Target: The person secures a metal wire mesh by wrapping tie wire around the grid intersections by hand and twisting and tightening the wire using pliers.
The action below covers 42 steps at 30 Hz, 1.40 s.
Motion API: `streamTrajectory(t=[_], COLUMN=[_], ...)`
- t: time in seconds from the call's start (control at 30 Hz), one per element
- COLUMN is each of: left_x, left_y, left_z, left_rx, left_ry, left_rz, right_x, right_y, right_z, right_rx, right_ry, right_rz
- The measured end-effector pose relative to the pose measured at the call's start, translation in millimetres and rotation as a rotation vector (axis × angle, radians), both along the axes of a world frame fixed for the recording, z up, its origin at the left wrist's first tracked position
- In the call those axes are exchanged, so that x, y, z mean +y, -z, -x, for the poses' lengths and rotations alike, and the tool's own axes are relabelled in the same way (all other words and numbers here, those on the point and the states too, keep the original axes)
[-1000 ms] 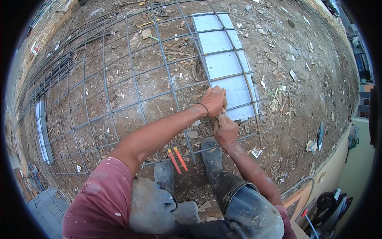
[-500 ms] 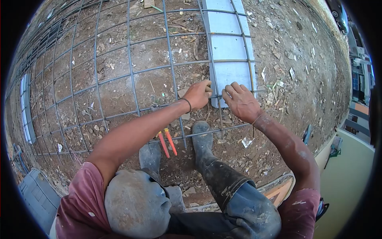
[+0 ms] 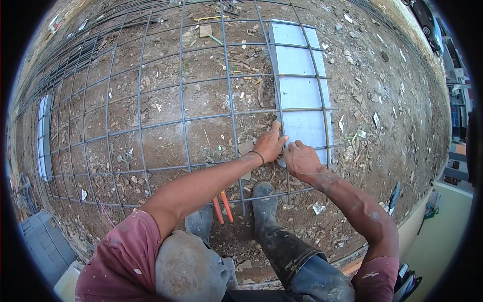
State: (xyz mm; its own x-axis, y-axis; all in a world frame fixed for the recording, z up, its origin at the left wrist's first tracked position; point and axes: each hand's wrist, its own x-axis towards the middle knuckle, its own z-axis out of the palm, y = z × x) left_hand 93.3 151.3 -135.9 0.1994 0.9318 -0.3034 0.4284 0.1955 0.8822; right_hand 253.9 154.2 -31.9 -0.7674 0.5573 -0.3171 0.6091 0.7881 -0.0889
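Observation:
A grid of steel reinforcing bars (image 3: 184, 90) spreads over the ground in front of me. My left hand (image 3: 271, 143) is at a bar crossing near the grid's right front, fingers curled and thumb toward the other hand. Right beside it, my right hand (image 3: 302, 161) is closed in a pinch at the same crossing. Whatever the fingertips hold is too small or hidden to make out. Beneath the bars there lies a long pale-blue block (image 3: 301, 93), its near end partly covered by my hands. A hand tool with two orange handles (image 3: 226, 205) shows below my left forearm, its head hidden.
A second pale block (image 3: 45, 138) lies under the grid at the far left. My rubber boots (image 3: 264, 204) stand by the front bars on rubble-strewn soil. Loose bars (image 3: 80, 58) lie at the upper left. A grey plastic case (image 3: 48, 239) sits at the lower left.
The view has shifted, so the grid and blocks appear lower and further right. My hands have drawn closer together at the crossing, and my left index finger now points upward along the bar.

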Motion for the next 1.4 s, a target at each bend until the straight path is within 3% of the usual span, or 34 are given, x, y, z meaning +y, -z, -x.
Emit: streamTrajectory(t=[0.13,0.2,0.3,0.9,1.03,1.27,1.4], left_x=[-2,-2,-1,0,1,-1,4], left_y=[-4,-2,1,8,9,13,-4], left_z=[-1,0,0,0,-1,-3,1], left_rx=[-0.078,-0.1,-0.111,-0.121,-0.129,-0.093,-0.212], left_ry=[-0.025,-0.019,-0.012,0.011,0.013,-0.023,-0.017], left_rz=[0.035,0.051,0.025,-0.062,-0.069,-0.15,0.061], right_x=[-2,-3,-7,-8,-12,-6,-3], right_y=[13,4,5,5,4,16,12], right_z=[-5,0,-1,-3,3,5,3], right_rx=[0.112,0.088,0.107,0.191,0.095,0.115,0.097], right_ry=[0.141,0.341,0.202,0.172,0.176,0.491,0.579], right_rz=[0.088,0.177,0.024,-0.019,-0.062,0.096,0.2])
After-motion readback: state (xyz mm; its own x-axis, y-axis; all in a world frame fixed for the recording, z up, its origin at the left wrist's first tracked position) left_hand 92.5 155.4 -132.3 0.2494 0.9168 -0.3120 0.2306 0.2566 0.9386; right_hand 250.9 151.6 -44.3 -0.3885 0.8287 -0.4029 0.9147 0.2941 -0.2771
